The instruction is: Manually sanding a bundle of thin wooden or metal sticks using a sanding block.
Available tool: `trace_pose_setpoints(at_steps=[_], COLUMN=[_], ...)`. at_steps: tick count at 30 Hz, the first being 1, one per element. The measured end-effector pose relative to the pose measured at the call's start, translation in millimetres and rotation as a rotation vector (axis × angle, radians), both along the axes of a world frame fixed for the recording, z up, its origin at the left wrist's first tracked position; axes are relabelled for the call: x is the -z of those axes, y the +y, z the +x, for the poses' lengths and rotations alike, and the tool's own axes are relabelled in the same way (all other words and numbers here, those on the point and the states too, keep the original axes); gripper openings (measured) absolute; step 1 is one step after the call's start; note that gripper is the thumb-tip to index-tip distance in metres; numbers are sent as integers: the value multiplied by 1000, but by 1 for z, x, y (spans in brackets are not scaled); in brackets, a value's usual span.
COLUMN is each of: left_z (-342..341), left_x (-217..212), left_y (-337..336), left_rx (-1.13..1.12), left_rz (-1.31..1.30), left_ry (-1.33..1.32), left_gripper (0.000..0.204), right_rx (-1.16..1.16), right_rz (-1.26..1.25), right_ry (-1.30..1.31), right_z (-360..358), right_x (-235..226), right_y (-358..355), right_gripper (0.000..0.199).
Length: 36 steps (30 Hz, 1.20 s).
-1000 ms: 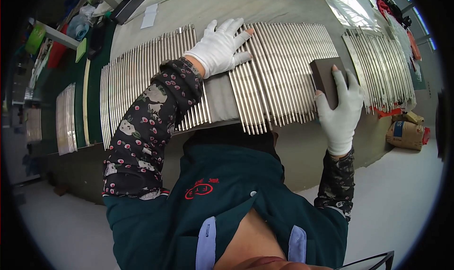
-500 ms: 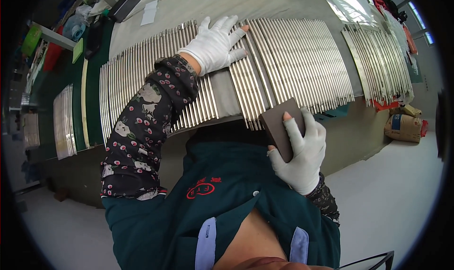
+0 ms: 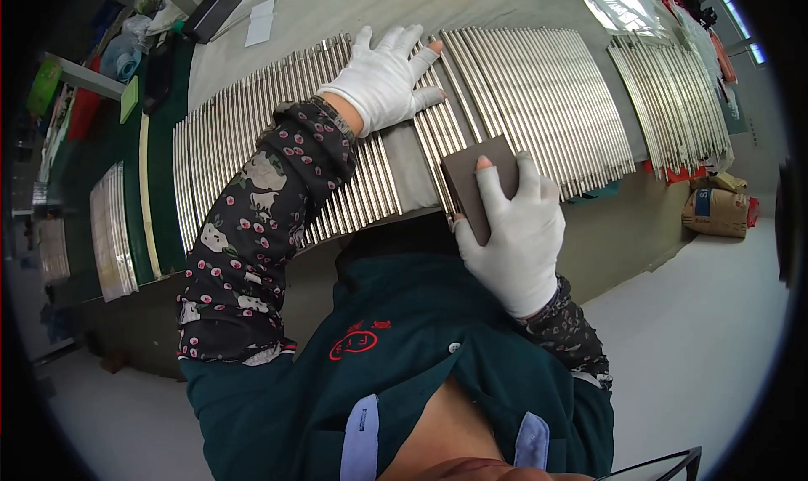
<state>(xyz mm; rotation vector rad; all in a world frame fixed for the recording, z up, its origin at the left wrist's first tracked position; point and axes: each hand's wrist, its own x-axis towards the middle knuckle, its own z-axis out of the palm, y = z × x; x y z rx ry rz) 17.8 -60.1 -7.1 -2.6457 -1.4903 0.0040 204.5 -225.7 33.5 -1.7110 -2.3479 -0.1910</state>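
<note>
Long, thin shiny metal rods (image 3: 547, 102) lie side by side in groups across the table. My left hand (image 3: 380, 79), in a white glove with some bare fingertips, rests on the rods left of centre. Its fingers are spread, with thumb and forefinger at the upper part of a small middle group of rods (image 3: 436, 140). My right hand (image 3: 515, 233), gloved the same way, grips a grey-brown rectangular block (image 3: 480, 174) that looks like a sanding block. The block lies over the near ends of the middle rods, hiding them.
Another bundle of rods (image 3: 673, 111) lies at the right, by clear plastic sheeting (image 3: 627, 10). Clear-wrapped strips (image 3: 114, 228) lie on the green surface at the left. A white paper strip (image 3: 261, 22) lies at the back. A brown sack (image 3: 715, 212) stands beyond the table's right end.
My right hand has moved left and away from me with the block, bringing it further over the middle rods. My left hand stays in nearly the same place.
</note>
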Motion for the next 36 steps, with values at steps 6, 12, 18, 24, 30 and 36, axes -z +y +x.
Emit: trace_pose_setpoints(at_steps=[6,12,18,24,30,36], left_z=[6,0,-10,-18,-3,0], left_x=[-3,-1,0,-3,-7,-9], left_y=[-1,1,-9,-13,-6,-6], left_rx=[8,-23,-11,-21,-17,-27], left_rz=[1,-33,14,3,-25,-12], left_ry=[14,20,18,48,114,106], left_gripper=[72,71,73,72,73,73], right_rx=[-25,-69,-42,-65,-62,-66], right_rz=[-8,-43,39,15,0,15], right_ry=[20,62,115,80,14,18], right_z=[10,20,29,11,7,9], right_x=[-3,-4,-5,0,-2,-4], right_y=[-10,-27,-38,-30,-2,7], right_gripper=[64,68,73,68,61,61])
